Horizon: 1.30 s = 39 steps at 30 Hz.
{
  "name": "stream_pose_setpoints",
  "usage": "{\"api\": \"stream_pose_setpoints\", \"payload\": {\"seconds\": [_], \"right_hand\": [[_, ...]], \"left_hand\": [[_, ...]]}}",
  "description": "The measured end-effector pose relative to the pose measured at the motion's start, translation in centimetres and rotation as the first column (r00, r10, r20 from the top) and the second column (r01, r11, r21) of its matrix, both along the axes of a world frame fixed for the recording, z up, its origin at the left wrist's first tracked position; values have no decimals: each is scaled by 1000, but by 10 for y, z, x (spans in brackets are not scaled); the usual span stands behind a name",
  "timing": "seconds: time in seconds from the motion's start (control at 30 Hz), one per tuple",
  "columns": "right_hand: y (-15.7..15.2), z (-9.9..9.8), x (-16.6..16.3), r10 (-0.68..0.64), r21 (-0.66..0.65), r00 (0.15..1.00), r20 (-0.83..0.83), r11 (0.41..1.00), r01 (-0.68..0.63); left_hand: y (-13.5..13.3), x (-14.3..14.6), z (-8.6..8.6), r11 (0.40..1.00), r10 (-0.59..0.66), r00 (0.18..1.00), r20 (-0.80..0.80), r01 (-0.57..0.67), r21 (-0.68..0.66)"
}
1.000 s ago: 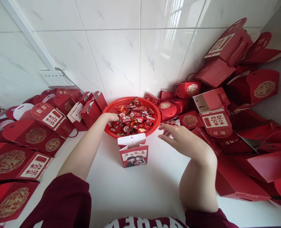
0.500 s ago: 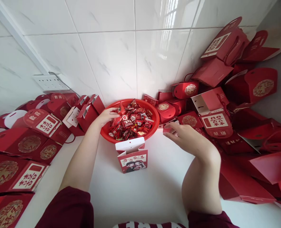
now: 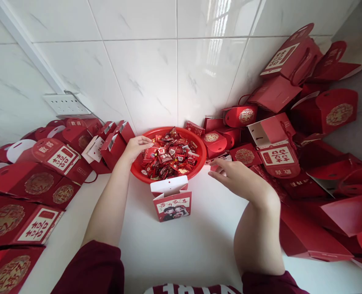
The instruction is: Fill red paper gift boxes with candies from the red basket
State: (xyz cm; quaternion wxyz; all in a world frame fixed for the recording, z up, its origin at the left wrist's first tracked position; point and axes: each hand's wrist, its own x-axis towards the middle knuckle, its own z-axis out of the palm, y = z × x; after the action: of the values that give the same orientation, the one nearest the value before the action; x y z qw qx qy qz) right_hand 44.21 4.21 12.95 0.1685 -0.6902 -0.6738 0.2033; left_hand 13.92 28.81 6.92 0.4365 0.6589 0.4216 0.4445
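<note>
My left hand (image 3: 137,148) is over the left side of a red plastic basket (image 3: 202,161), its fingers stretched toward the middle. Red-wrapped candies (image 3: 168,157) fill the basket, some just below those fingertips. To the right of the basket hovers my right hand (image 3: 239,175), fingers bent and thumb apart, showing nothing clearly held. A small pinkish-red patch shows beside its fingertips; I cannot make out what it is. In front of the basket stands a small red gift box (image 3: 172,208) with its top open, a white flap raised at the back and a cartoon couple on its front.
Red gift boxes (image 3: 61,159) are stacked along the left. A higher, jumbled pile of red boxes (image 3: 279,159) leans at the right. Behind is a white tiled wall (image 3: 144,77) with a power strip (image 3: 66,104). Everything rests on a white counter (image 3: 175,253).
A red candy piece that stood by my left fingertips no longer shows there, and those fingers lie a little lower over the candies. My right hand has shifted slightly left.
</note>
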Motion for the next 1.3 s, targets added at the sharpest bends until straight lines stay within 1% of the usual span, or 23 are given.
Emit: {"api": "stream_pose_setpoints", "payload": {"seconds": [0.07,0.13,0.2,0.27,0.33,0.37,0.4,0.47,0.53,0.57,0.6,0.67,0.73,0.8,0.83,0.87,0.93,0.97,1.03,1.07,1.17,1.23,1.3], "right_hand": [[1,-2,0,11,7,1000,5,1000,-11],[2,-3,-1,25,24,1000,9,999,-25],[4,-3,-3,51,56,999,-2,997,-50],[6,0,-9,96,116,995,-40,989,-91],[9,3,-20,165,213,979,-121,967,-137],[11,5,-27,207,267,962,-177,951,-155],[13,6,-35,255,315,937,-238,933,-174],[18,5,-53,351,369,876,-332,903,-222],[22,1,-70,413,355,833,-368,891,-284],[24,-2,-77,427,334,824,-371,890,-311],[25,-4,-81,432,316,823,-369,891,-326],[26,-6,-83,436,320,821,-369,889,-328],[24,-5,-79,452,365,811,-372,874,-320],[21,-2,-70,469,412,805,-364,856,-313],[20,0,-66,471,432,809,-352,848,-306],[18,2,-62,466,452,820,-332,842,-294],[16,4,-55,453,499,848,-274,821,-278],[14,5,-52,448,519,859,-246,810,-274],[12,6,-48,447,550,868,-216,790,-270],[11,6,-47,453,565,864,-219,781,-266],[9,7,-44,498,608,833,-240,746,-271],[9,7,-43,544,629,812,-214,712,-312],[8,8,-44,572,640,804,-165,682,-354]], "left_hand": [[-1,3,3,992,77,996,43,-81,95],[-4,5,8,966,158,983,99,-174,190],[-14,9,18,934,212,966,146,-245,262],[-34,14,31,883,234,948,216,-300,361],[-64,22,44,795,204,928,310,-342,500],[-82,27,51,761,167,928,332,-336,555],[-100,33,56,739,128,941,314,-301,603],[-135,43,63,712,56,976,212,-188,677],[-160,50,64,659,-33,994,102,-56,750],[-168,50,64,638,-63,996,64,-10,770],[-173,49,62,636,-78,996,44,16,772],[-176,42,59,670,-77,996,52,13,743],[-173,30,55,728,-71,997,28,33,685],[-170,18,51,787,-106,986,-128,162,596],[-168,14,49,810,-140,960,-241,252,530],[-168,11,48,827,-183,915,-361,341,447],[-168,10,47,830,-268,785,-558,482,279],[-169,11,48,829,-302,721,-624,522,201],[-172,14,50,831,-364,614,-700,554,53],[-174,15,52,832,-388,578,-717,555,-3],[-182,16,57,819,-429,510,-746,567,-84],[-189,14,60,799,-443,474,-761,594,-95],[-195,12,60,782,-455,454,-766,616,-99]]}}
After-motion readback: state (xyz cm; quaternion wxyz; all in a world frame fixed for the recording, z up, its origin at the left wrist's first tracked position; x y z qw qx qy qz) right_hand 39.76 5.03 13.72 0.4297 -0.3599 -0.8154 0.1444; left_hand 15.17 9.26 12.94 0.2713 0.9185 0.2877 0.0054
